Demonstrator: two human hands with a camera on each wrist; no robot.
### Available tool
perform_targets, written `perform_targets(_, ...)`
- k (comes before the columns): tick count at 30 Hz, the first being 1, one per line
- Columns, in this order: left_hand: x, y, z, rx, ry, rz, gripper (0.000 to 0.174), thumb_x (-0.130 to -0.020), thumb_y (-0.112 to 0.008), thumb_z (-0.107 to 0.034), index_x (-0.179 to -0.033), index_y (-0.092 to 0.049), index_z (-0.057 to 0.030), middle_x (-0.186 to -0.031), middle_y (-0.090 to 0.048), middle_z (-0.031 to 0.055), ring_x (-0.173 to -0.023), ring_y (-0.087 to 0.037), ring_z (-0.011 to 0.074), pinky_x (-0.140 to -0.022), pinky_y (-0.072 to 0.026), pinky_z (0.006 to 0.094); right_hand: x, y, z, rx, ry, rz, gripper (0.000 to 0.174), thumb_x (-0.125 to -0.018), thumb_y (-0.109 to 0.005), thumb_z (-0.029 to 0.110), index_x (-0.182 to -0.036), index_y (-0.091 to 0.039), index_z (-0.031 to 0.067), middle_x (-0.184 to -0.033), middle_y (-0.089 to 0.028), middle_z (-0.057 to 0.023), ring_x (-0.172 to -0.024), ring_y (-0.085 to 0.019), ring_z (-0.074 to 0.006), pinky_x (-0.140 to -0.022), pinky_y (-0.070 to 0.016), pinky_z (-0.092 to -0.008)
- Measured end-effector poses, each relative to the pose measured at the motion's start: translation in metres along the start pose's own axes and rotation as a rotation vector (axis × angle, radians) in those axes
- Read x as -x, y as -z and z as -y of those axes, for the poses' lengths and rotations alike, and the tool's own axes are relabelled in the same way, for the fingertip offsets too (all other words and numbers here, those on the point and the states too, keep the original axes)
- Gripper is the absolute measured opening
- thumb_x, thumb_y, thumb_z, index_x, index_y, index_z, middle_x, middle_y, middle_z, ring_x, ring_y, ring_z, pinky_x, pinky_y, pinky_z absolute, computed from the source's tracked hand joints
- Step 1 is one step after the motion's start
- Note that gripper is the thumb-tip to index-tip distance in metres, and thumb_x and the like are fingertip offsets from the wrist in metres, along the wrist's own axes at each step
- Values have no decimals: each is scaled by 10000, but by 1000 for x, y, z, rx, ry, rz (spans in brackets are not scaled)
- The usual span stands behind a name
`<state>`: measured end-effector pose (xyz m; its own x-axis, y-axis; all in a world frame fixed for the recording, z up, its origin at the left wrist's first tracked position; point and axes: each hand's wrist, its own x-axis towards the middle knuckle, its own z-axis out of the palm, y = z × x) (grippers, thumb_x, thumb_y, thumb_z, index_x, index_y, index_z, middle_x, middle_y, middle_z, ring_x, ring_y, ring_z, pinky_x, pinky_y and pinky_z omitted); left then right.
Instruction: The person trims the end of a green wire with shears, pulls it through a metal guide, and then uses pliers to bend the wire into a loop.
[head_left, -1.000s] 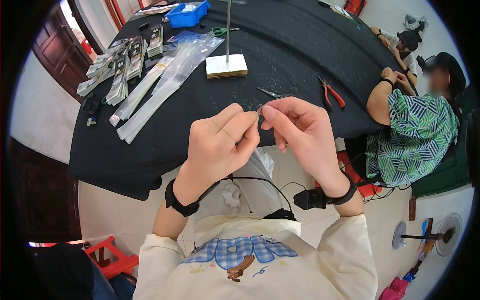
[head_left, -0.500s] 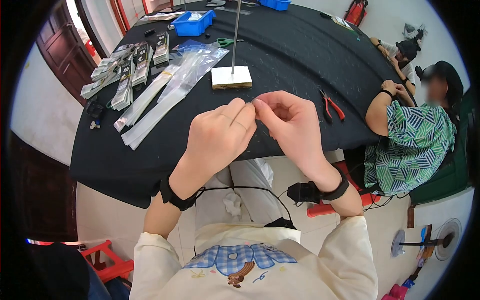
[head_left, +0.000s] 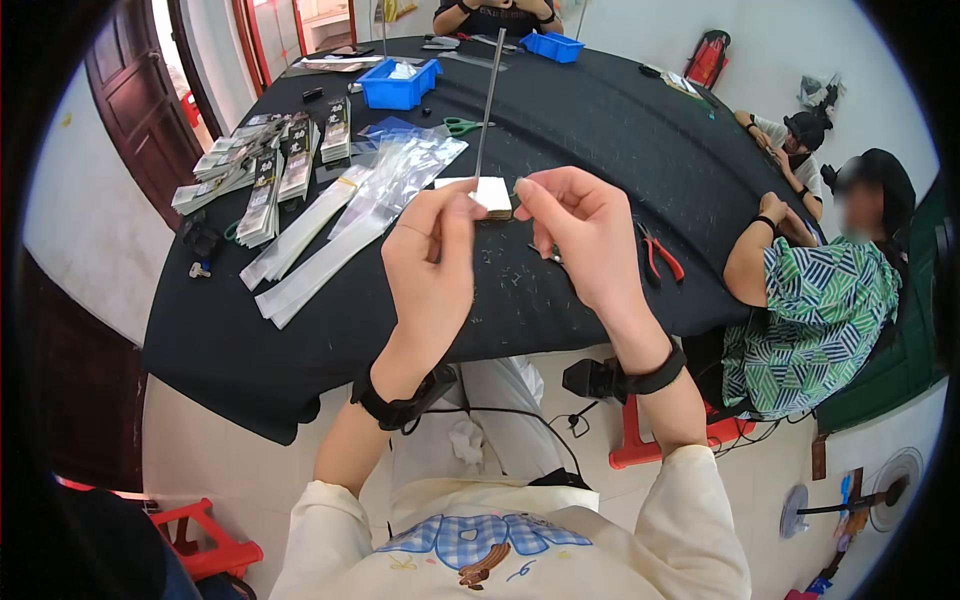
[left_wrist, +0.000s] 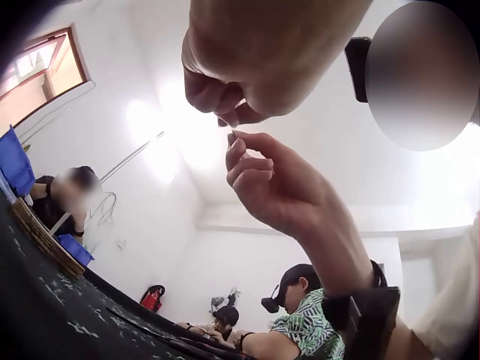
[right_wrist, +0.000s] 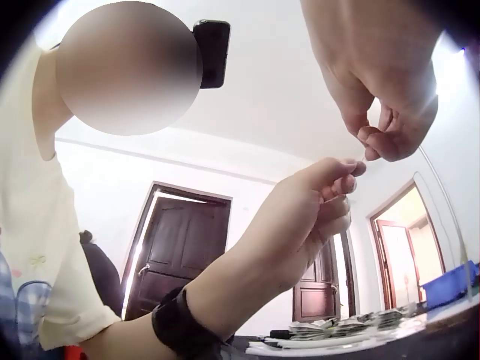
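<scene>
In the head view my left hand [head_left: 432, 245] and right hand [head_left: 583, 225] are raised over the near part of the black-covered table, a short gap between their fingertips. Thumb and forefinger of the right hand pinch a tiny thin piece, too small to name. My left thumb and forefinger are pressed together in front of the white block [head_left: 492, 193] that bears an upright metal rod [head_left: 490, 100]. A fine thin strand [left_wrist: 231, 129] shows between the two hands' fingertips in the left wrist view. A small metal tool [head_left: 556, 254] lies partly hidden behind my right hand.
Red-handled pliers [head_left: 662, 256] lie to the right. On the left are clear plastic sleeves [head_left: 320, 262], stacks of printed packets [head_left: 265, 195], green-handled scissors [head_left: 460, 126] and a blue bin [head_left: 400, 84]. Small clear scraps dot the black cloth [head_left: 590, 115]. A person [head_left: 820, 290] sits at the right.
My hands were together at the fingertips and are now slightly apart. The left hand has turned, so its thumb side shows. The head view has tilted up, showing more of the far table.
</scene>
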<state>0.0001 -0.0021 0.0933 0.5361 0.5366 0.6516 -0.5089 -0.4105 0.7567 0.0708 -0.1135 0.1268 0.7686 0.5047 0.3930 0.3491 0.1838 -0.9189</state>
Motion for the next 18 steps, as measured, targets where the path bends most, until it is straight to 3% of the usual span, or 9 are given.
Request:
perform_targets(1, -2, -1, -1, 187, 65, -71, 196, -902, -438, -98, -921, -584, 31, -778, -588, 16, -560, -418, 40, -516, -341, 169, -4, 0, 1, -17, 0, -2, 153, -812, -595, 114, -843, -598, -35, -651, -588, -51, -465, -460, -47, -427, -356, -180)
perform_targets(2, -6, 2, 1, 135, 65, -47, 277, -930, -371, -157, -976, -575, 25, -920, -601, 60, -716, -496, 77, -679, -376, 213, -9, 1, 3, -16, 9, -17, 151, -810, -599, 115, -842, -596, -33, -656, -584, -48, -473, -461, -48, -430, -361, -183)
perform_targets(3, -10, 5, 5, 136, 59, -51, 277, -930, -371, -157, -976, -575, 25, -920, -601, 60, -716, -496, 77, -679, -376, 213, -13, 2, 4, -15, 15, -14, 151, -810, -599, 115, -842, -596, -33, -656, -584, -48, -473, -461, -48, -430, -361, -183)
perform_targets(5, -19, 8, 8, 413, 199, -78, 272, -922, -380, -187, -925, -578, -1, -937, -604, 69, -866, -521, 107, -787, -364, 265, -25, 7, 6, -4, 82, -41, 167, -815, -579, 109, -828, -590, -57, -647, -588, -55, -463, -461, -41, -416, -356, -179)
perform_targets(6, -20, 12, 7, 594, 231, -25, 268, -923, -368, -219, -880, -568, -46, -969, -600, 70, -976, -507, 132, -865, -304, 292, -31, 10, 8, 21, 94, -55, 161, -814, -579, 106, -825, -589, -54, -648, -587, -57, -470, -468, -44, -422, -359, -179)
perform_targets(10, -29, 23, 17, 783, 409, 33, 214, -918, -387, -216, -840, -538, -86, -986, -598, 62, -986, -504, 132, -863, -285, 273, -66, 27, 15, 188, 190, -66, 165, -814, -569, 117, -803, -596, -46, -637, -579, -40, -470, -473, -47, -427, -371, -188)
perform_targets(13, -36, 25, 24, 842, 549, 105, 164, -926, -382, -234, -888, -505, -132, -1009, -569, 19, -1120, -452, 170, -888, -277, 283, -97, 34, 19, 373, 260, -50, 187, -809, -570, 141, -810, -601, -43, -629, -593, -46, -484, -510, -61, -446, -410, -201)
perform_targets(16, -44, 21, 42, 917, 643, 128, 153, -921, -395, -219, -889, -508, -121, -972, -564, 9, -1087, -480, 172, -840, -346, 285, -129, 34, 26, 534, 314, -17, 191, -805, -571, 154, -820, -602, -34, -628, -605, -52, -496, -543, -77, -464, -437, -211)
perform_targets(18, -51, 18, 59, 1139, 705, 297, 127, -907, -425, -205, -893, -507, -109, -920, -559, 6, -1010, -516, 172, -781, -406, 287, -144, 30, 27, 569, 337, 5, 204, -820, -566, 169, -844, -597, -32, -646, -596, -47, -506, -523, -69, -475, -429, -206)
